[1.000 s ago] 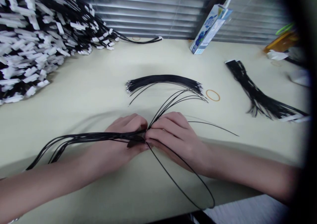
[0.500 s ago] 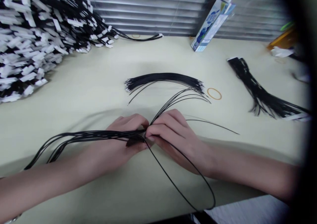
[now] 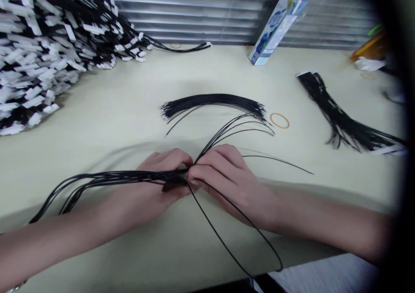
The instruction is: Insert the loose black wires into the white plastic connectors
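My left hand (image 3: 158,185) is closed round a bunch of thin black wires (image 3: 106,179) that trails out to the left over my forearm. Touching it fingertip to fingertip, my right hand (image 3: 223,176) pinches the same wires where they cross; loose strands fan up and right from the pinch and one wire loops (image 3: 246,250) down past the table's front edge. Just beyond the hands lies a separate curved bundle of black wires (image 3: 214,100) on the cream table (image 3: 123,120).
A large heap of black wires with white tags (image 3: 42,42) fills the back left. A rubber band (image 3: 279,120) lies right of the curved bundle. Another black wire bundle (image 3: 337,118) lies at the right. A blue-and-white carton (image 3: 275,25) leans against the blinds.
The hands have stayed pressed together at the same spot; the view has shifted slightly and the wire loop at the front has swung a little.
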`<state>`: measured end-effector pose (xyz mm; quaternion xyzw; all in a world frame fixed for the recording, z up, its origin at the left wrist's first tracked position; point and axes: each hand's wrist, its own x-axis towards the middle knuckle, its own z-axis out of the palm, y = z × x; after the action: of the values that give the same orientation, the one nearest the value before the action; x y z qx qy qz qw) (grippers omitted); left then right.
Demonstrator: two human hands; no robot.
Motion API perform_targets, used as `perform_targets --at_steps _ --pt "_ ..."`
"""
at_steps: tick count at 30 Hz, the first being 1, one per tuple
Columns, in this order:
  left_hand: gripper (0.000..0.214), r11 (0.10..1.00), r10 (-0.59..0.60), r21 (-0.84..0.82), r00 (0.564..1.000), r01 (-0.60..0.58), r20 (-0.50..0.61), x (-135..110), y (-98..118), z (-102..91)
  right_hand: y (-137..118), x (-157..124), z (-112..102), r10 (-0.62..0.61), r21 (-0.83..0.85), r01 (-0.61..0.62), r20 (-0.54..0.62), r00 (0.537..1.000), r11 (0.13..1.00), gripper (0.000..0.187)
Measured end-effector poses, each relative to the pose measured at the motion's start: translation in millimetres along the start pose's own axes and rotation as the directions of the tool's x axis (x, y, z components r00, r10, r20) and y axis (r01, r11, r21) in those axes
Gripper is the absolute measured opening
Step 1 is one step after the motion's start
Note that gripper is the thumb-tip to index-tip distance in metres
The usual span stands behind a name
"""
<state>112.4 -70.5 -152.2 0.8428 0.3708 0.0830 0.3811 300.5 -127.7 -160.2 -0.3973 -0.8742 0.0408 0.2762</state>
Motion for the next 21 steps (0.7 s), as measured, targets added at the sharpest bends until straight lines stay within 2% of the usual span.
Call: perform_targets --at_steps 8,21 --pt "0.018 0.999 -0.037 -0.001 0.999 0.037 0.030 0.2 4.3 -2.6 2.3 0.2 2.6 0.001 0.015 -0.001 -0.002 1.000 1.000 0.014" --pt "0.019 1.000 -0.004 0.019 1.000 0.004 0.007 0.5 2.5 -2.0 1.9 0.0 2.0 0.006 0.005 -0.006 0.003 1.000 1.000 0.015"
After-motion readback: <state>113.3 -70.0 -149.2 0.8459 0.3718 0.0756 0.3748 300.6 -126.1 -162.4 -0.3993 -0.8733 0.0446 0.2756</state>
